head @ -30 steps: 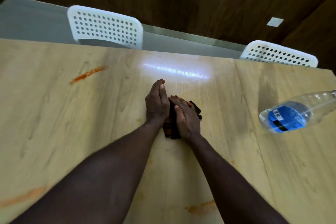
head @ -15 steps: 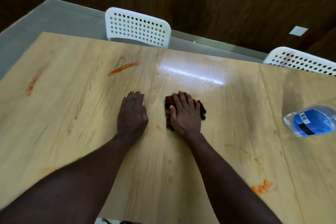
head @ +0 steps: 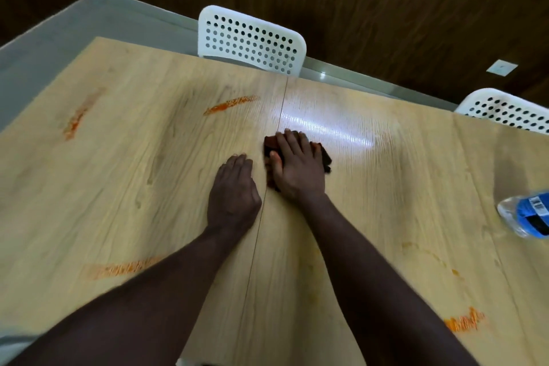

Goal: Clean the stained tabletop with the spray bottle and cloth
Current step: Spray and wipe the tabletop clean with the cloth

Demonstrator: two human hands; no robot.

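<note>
On the tabletop (head: 118,187), the right hand (head: 297,169) presses the dark cloth (head: 322,153) with straight fingers; the left hand (head: 233,193) rests flat beside it, fingers together.

dim room, overhead glare on the tabletop (head: 326,128), wide-angle edge warp.

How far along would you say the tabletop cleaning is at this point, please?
Roughly midway, I'd judge. The wood around the hands shows no orange. The right hand presses the cloth flat on the tabletop, the left hand resting beside it. Left: orange stains far centre, far left, near left and near right, plus a faint ring. The bottle sits at the right edge.
</note>
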